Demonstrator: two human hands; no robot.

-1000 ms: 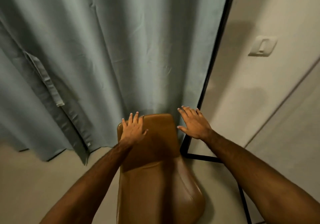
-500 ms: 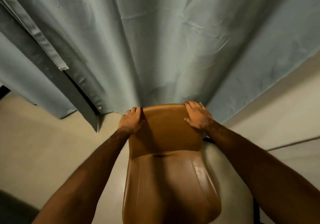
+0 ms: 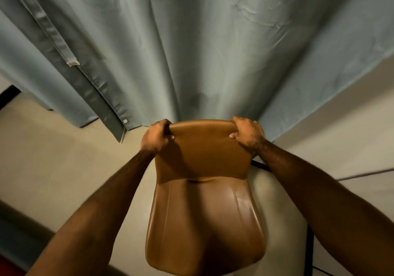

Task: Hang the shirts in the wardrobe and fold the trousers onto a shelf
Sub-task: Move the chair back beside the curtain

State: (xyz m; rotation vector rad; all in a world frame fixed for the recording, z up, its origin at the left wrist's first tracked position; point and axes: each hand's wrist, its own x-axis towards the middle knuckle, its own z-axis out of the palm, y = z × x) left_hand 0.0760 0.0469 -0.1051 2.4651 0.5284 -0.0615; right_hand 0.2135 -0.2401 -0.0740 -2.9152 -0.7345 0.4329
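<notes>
- Both hands have closed since the earlier frames: a second ago they were spread flat above the chair (image 3: 204, 182), and now they clamp its backrest.
- Left hand (image 3: 156, 137) grips the top left corner of the backrest, fingers curled over the far side, thumb on the near face.
- Right hand (image 3: 247, 134) grips the top right corner the same way, so the two sit level and equally near.
- Backrest's top edge runs left to right between the hands; the seat stretches back toward the person, over the floor (image 3: 64, 169).
- Straight ahead, just behind the backrest, hangs the grey-green curtain (image 3: 191, 51), apparently the wardrobe front.
- No shirts or trousers are in view, so their place cannot be told.
- Judging by this, the chair blocks the curtain and moving it clear comes next.
</notes>
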